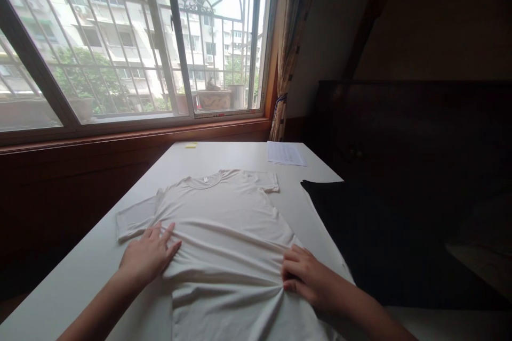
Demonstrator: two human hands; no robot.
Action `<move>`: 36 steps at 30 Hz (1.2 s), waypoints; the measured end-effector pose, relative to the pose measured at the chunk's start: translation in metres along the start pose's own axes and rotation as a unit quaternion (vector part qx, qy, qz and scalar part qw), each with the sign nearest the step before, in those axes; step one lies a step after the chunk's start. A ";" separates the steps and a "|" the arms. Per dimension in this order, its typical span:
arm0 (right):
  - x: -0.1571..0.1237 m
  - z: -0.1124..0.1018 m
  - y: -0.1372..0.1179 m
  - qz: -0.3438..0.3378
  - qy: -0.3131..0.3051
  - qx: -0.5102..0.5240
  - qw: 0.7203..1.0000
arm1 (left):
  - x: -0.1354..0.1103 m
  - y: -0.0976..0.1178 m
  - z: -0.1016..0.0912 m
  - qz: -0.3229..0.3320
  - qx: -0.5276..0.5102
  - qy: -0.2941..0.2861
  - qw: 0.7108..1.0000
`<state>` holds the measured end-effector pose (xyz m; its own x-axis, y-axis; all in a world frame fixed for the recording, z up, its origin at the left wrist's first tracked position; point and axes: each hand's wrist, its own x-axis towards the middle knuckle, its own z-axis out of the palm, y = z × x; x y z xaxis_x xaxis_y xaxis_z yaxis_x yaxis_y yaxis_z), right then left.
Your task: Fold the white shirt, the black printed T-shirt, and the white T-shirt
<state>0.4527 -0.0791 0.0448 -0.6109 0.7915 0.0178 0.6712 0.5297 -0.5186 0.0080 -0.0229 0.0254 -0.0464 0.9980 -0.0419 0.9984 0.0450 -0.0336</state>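
A white short-sleeved T-shirt (pixel 224 224) lies spread on the white table, its neckline toward the window and its lower part running out of the bottom of the view. Fingers apart, my left hand (pixel 148 253) rests on the shirt's left side just below the left sleeve. My right hand (pixel 302 277) is closed on the fabric at the shirt's right edge, and creases fan out from that grip across the body. The hem is out of view.
The white table (pixel 84 256) carries a sheet of printed paper (pixel 286 153) and a yellow sticky note (pixel 191 145) at its far end. A black cloth (pixel 384 240) lies over its right edge. Beyond stand a barred window (pixel 132 48) and a tied curtain (pixel 285 64).
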 end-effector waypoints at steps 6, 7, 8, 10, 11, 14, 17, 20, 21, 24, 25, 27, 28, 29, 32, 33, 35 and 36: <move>-0.024 -0.007 0.010 0.062 0.071 -0.031 0.995 | -0.016 -0.017 -0.026 0.004 0.007 -0.089 0.996; -0.030 -0.004 0.013 0.075 0.095 -0.044 0.992 | -0.015 -0.022 -0.030 0.002 -0.003 -0.094 0.996; -0.036 0.000 0.018 0.093 0.122 -0.062 0.986 | -0.013 -0.027 -0.033 -0.002 -0.010 -0.094 0.996; -0.050 0.011 0.030 0.132 0.178 -0.099 0.970 | -0.001 -0.037 -0.038 -0.001 -0.008 -0.074 0.997; -0.058 0.018 0.038 0.151 0.203 -0.114 0.961 | 0.009 -0.042 -0.038 0.009 -0.003 -0.055 0.998; -0.077 0.041 0.056 0.207 0.252 -0.144 0.934 | 0.048 -0.053 -0.032 0.090 -0.005 0.024 0.996; -0.089 0.054 0.059 0.259 0.254 -0.133 0.922 | 0.090 -0.055 -0.016 0.172 -0.041 0.069 0.982; -0.094 0.052 0.051 0.282 0.201 -0.068 0.936 | 0.122 -0.054 0.001 0.222 -0.072 0.066 0.970; -0.096 0.048 0.047 0.290 0.187 -0.043 0.938 | 0.129 -0.055 0.006 0.229 -0.076 0.058 0.969; -0.098 0.037 0.041 0.321 0.178 0.016 0.930 | 0.143 -0.060 0.018 0.225 -0.069 0.033 0.971; -0.099 0.033 0.040 0.329 0.184 0.031 0.926 | 0.146 -0.064 0.021 0.217 -0.064 0.025 0.974; -0.097 0.026 0.041 0.336 0.194 0.055 0.920 | 0.149 -0.073 0.027 0.190 -0.053 0.012 0.980; -0.095 0.021 0.042 0.336 0.194 0.065 0.919 | 0.150 -0.078 0.029 0.174 -0.047 0.006 0.984; -0.092 0.016 0.042 0.337 0.191 0.073 0.919 | 0.150 -0.083 0.031 0.159 -0.042 0.002 0.986; -0.077 -0.002 0.042 0.340 0.169 0.087 0.921 | 0.146 -0.102 0.037 0.109 -0.032 0.000 0.994; -0.069 -0.008 0.042 0.339 0.161 0.085 0.923 | 0.143 -0.109 0.039 0.089 -0.029 0.002 0.996; -0.054 -0.018 0.042 0.328 0.146 0.079 0.930 | 0.136 -0.123 0.043 0.048 -0.020 0.003 0.999; -0.045 -0.023 0.043 0.321 0.138 0.079 0.934 | 0.132 -0.131 0.045 0.029 -0.015 0.003 0.999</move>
<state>0.5186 -0.0853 0.0411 0.0418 0.9905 -0.1307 0.7781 -0.1143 -0.6176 -0.1304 0.1005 -0.0203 0.0111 0.9992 -0.0375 0.9999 -0.0111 -0.0005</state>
